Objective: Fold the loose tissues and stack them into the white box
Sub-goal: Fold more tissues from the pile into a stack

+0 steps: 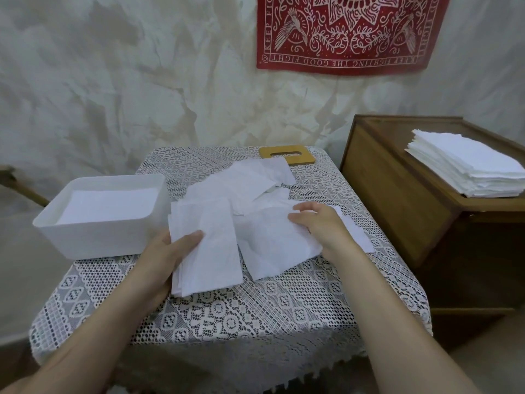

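1. The left hand point(167, 257) grips a bundle of folded white paper tissues point(210, 251). The thumb lies on top of it, and the other fingers are under it and hidden.
2. This bundle is low over the table, just to the right of the rectangular white plastic box point(93, 240).
3. The right hand point(318, 223) has its fingers bent on the far edge of a flat loose white tissue point(272, 243) and pinches it there. This tissue lies on the table and touches the bundle.
4. Behind both hands, a pile of crumpled white tissues point(244, 183) lies in the middle of the table.
5. The box stands open at the left edge of the table, with flat white sheets point(108, 206) inside it.
6. A white lace tablecloth point(255, 308) covers the table. A light wooden lid with a slot point(287, 155) lies at the far edge, partly under the pile.
7. To the right, a brown wooden cabinet point(397, 194) carries a neat stack of white tissues point(468, 166).
8. A red patterned cloth point(349, 29) hangs on the wall.
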A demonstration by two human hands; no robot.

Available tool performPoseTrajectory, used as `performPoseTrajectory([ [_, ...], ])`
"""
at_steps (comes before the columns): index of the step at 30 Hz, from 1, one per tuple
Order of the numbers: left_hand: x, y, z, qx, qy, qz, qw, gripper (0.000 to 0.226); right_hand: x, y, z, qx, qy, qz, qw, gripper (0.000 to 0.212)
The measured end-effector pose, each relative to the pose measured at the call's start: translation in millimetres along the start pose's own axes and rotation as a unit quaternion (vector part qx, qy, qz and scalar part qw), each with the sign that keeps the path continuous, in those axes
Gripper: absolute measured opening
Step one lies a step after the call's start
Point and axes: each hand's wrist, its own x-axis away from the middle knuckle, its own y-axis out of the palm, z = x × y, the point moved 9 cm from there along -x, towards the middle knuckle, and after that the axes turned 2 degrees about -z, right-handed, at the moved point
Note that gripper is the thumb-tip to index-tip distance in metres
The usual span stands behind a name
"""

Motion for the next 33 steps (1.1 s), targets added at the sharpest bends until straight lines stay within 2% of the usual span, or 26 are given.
performPoseTrajectory([
  [4, 2.7, 1.2, 2.8, 0.001, 0.004, -0.006, 1.000, 0.025, 1.1, -0.4, -12.2, 0.066, -0.071, 0.022, 0.995, 0.031],
  [7, 3.1, 1.2, 4.4, 0.002, 0.005, -0.002, 1.000, 0.022, -1.3, -9.0, -1.2, 0.051, -0.022, 0.037, 0.998, 0.032],
  [10, 4.0, 2.0, 4.0, 0.000, 0.001, -0.005, 1.000, 0.024, 0.4, -12.3, 3.9, -0.034, 0.022, 0.036, 0.999, 0.015],
  [12, 5.0, 2.9, 3.7, 0.004, -0.002, -0.010, 1.000, 0.025, 2.0, -7.4, 6.1, -0.058, 0.050, 0.010, 0.997, 0.019],
  [14, 5.4, 3.1, 3.5, 0.007, -0.003, -0.012, 1.000, 0.027, 0.8, -3.3, 7.3, -0.023, 0.055, -0.008, 0.998, 0.027],
  [17, 4.9, 2.9, 3.8, 0.009, -0.002, -0.010, 1.000, 0.026, -0.5, 4.0, -2.4, 0.054, -0.002, -0.026, 0.998, 0.013],
  [20, 4.4, 2.5, 4.5, 0.009, -0.002, -0.007, 1.000, 0.025, 0.0, 7.6, -14.3, 0.092, -0.072, -0.035, 0.993, 0.025],
  [22, 4.1, 2.0, 4.3, 0.009, -0.004, -0.006, 1.000, 0.025, 4.9, 3.7, -23.8, 0.066, -0.100, -0.018, 0.993, 0.011],
  [24, 3.5, 1.0, 3.4, 0.009, -0.006, -0.002, 1.000, 0.026, 9.9, -7.2, -27.3, 0.017, -0.110, 0.021, 0.994, 0.010],
  [26, 3.0, 0.3, 2.4, 0.012, -0.010, 0.000, 1.000, 0.027, 14.2, -18.3, -22.2, 0.007, -0.100, 0.042, 0.994, 0.015],
  [30, 1.6, 1.2, 1.7, 0.015, -0.011, -0.005, 1.000, 0.031, 19.9, -26.4, -6.8, 0.068, -0.049, 0.012, 0.996, 0.014],
  [32, 2.0, 2.7, 1.2, 0.013, -0.011, -0.006, 1.000, 0.031, 19.8, -32.6, -8.5, 0.067, -0.037, 0.029, 0.997, 0.029],
  [33, 2.4, 3.6, 0.8, 0.012, -0.011, -0.007, 1.000, 0.031, 17.8, -33.5, -10.4, 0.073, -0.040, 0.031, 0.996, 0.030],
])
